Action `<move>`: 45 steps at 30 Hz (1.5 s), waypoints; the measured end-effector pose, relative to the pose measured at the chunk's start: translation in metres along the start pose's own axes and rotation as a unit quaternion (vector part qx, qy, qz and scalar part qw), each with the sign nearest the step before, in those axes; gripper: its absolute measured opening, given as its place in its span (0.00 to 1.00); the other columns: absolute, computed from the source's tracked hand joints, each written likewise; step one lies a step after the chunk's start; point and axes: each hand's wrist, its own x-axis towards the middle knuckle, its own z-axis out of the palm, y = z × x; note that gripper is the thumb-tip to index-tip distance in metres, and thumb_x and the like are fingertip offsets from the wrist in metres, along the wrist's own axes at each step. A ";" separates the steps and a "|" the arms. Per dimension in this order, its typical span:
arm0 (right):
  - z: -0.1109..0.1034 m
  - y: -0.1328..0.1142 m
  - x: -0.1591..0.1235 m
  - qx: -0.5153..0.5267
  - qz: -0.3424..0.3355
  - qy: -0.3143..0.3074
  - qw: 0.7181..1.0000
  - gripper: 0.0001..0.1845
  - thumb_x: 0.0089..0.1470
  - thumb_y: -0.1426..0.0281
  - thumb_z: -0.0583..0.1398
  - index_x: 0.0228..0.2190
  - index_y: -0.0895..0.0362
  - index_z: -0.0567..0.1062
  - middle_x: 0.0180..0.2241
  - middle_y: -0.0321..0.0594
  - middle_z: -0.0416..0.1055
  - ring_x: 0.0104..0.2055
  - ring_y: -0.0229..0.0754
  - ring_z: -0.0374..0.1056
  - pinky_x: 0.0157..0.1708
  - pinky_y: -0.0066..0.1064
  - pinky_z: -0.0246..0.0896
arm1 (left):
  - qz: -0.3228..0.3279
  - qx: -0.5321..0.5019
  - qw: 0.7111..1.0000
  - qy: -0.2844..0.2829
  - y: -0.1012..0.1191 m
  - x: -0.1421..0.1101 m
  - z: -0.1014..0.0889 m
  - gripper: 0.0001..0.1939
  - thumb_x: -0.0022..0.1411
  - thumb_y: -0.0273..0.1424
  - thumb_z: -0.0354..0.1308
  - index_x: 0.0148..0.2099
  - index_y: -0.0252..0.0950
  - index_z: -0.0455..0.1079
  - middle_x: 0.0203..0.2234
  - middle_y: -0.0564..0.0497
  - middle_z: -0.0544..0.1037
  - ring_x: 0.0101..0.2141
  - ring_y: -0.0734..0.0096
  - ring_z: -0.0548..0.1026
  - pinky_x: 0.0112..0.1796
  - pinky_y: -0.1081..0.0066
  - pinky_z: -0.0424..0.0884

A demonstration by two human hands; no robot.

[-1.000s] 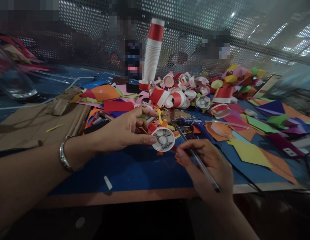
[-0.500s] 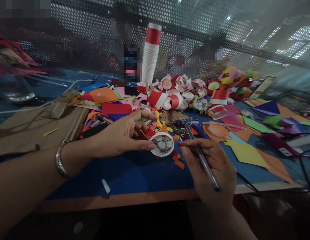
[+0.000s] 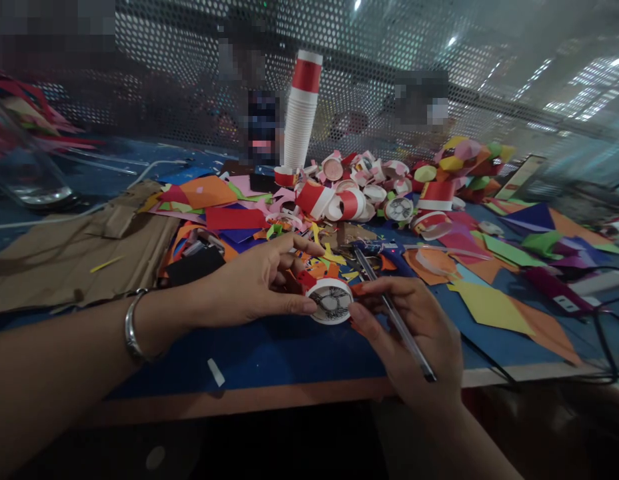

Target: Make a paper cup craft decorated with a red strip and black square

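Between my hands is a cut paper cup base [image 3: 330,301], its round white face turned toward me and covered in black ink lines. Coloured paper strips stick out around its rim. My left hand [image 3: 269,280] grips its left edge between thumb and fingers. A clear pen [image 3: 399,320] lies through the fingers of my right hand [image 3: 419,333], its dark-capped end toward me. The right thumb and forefinger tips touch the right edge of the cup base. Behind it, paper scraps [image 3: 334,255] and a blue glue gun [image 3: 384,250] lie on the table.
A tall stack of paper cups [image 3: 302,110] stands at the back. Cut cups [image 3: 352,200] are heaped before it. Cardboard [image 3: 64,260] lies left, a glass jar [image 3: 29,160] beyond. Coloured paper sheets [image 3: 489,307] and a cable [image 3: 602,340] are on the right.
My right hand has moved left, and its fingertips now meet the cup base. The cup base has shifted slightly right and toward me, its face tilted a little. The pen remains in my right hand.
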 end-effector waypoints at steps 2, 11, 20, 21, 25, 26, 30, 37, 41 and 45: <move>0.000 0.001 0.000 0.001 -0.003 0.002 1.000 0.10 0.60 0.64 0.70 0.42 0.48 0.77 0.34 0.31 0.80 0.32 0.35 0.78 0.32 0.24 0.75 | 0.000 0.002 1.000 -0.007 0.001 0.000 0.000 0.32 0.58 0.29 0.74 0.59 0.37 0.63 0.39 0.53 0.79 0.38 0.71 0.80 0.42 0.69 0.74; -0.001 -0.004 0.000 -0.001 0.007 0.026 1.000 0.08 0.63 0.62 0.67 0.42 0.49 0.78 0.39 0.35 0.81 0.34 0.39 0.79 0.34 0.30 0.75 | -0.049 -0.065 0.996 -0.041 0.003 0.000 -0.002 0.21 0.59 0.23 0.72 0.52 0.35 0.70 0.42 0.53 0.83 0.41 0.74 0.81 0.45 0.72 0.75; -0.013 0.003 0.013 -0.030 -0.047 0.027 0.998 0.12 0.71 0.61 0.58 0.43 0.50 0.81 0.41 0.36 0.81 0.37 0.39 0.78 0.38 0.32 0.74 | -0.083 -0.116 0.990 -0.015 0.002 0.000 -0.004 0.11 0.60 0.22 0.72 0.43 0.34 0.75 0.38 0.55 0.84 0.38 0.78 0.81 0.42 0.77 0.76; -0.015 0.004 0.015 -0.038 -0.055 0.014 0.998 0.11 0.71 0.61 0.58 0.44 0.49 0.81 0.41 0.35 0.81 0.37 0.38 0.78 0.39 0.32 0.73 | -0.083 -0.115 0.990 -0.011 0.002 0.000 -0.004 0.11 0.60 0.22 0.72 0.43 0.34 0.75 0.38 0.55 0.84 0.38 0.78 0.81 0.42 0.77 0.76; -0.020 0.003 0.028 -0.026 -0.046 -0.043 0.998 0.09 0.71 0.62 0.60 0.44 0.48 0.80 0.42 0.34 0.82 0.39 0.38 0.78 0.39 0.31 0.72 | -0.081 -0.124 0.989 0.001 0.003 0.000 -0.004 0.10 0.59 0.23 0.73 0.42 0.34 0.77 0.37 0.55 0.85 0.38 0.78 0.81 0.42 0.78 0.77; -0.021 0.001 0.033 -0.020 -0.037 -0.060 0.997 0.09 0.70 0.61 0.60 0.44 0.48 0.80 0.42 0.34 0.82 0.39 0.39 0.78 0.37 0.30 0.72 | -0.082 -0.131 0.988 0.004 0.004 0.000 -0.004 0.10 0.60 0.23 0.73 0.42 0.35 0.77 0.37 0.55 0.85 0.38 0.78 0.81 0.41 0.78 0.77; -0.021 -0.004 0.056 -0.011 0.001 -0.130 0.991 0.08 0.68 0.61 0.62 0.41 0.50 0.79 0.36 0.35 0.79 0.33 0.37 0.74 0.30 0.29 0.67 | -0.089 -0.168 0.982 0.016 0.006 0.000 -0.004 0.08 0.61 0.22 0.72 0.41 0.35 0.78 0.35 0.56 0.84 0.36 0.79 0.81 0.39 0.80 0.78; -0.009 -0.005 0.090 0.072 -0.008 -0.209 0.975 0.06 0.64 0.65 0.65 0.39 0.54 0.78 0.38 0.37 0.77 0.39 0.38 0.72 0.37 0.29 0.67 | -0.078 -0.158 0.983 0.049 0.001 0.003 -0.011 0.12 0.59 0.27 0.75 0.44 0.36 0.78 0.37 0.54 0.84 0.38 0.77 0.81 0.40 0.79 0.76; 0.001 -0.008 0.097 0.137 0.016 -0.253 0.957 0.05 0.63 0.65 0.65 0.38 0.54 0.76 0.34 0.35 0.75 0.34 0.36 0.70 0.32 0.27 0.66 | -0.072 -0.115 0.989 0.054 -0.003 0.002 -0.015 0.13 0.59 0.32 0.75 0.43 0.37 0.77 0.37 0.53 0.84 0.40 0.74 0.81 0.44 0.76 0.75; 0.006 -0.009 0.102 0.171 0.021 -0.279 0.945 0.09 0.60 0.64 0.68 0.37 0.54 0.75 0.35 0.35 0.75 0.32 0.34 0.69 0.29 0.27 0.64 | -0.066 -0.075 0.993 0.063 -0.006 0.002 -0.015 0.14 0.61 0.36 0.74 0.44 0.36 0.76 0.39 0.51 0.83 0.42 0.69 0.81 0.47 0.70 0.74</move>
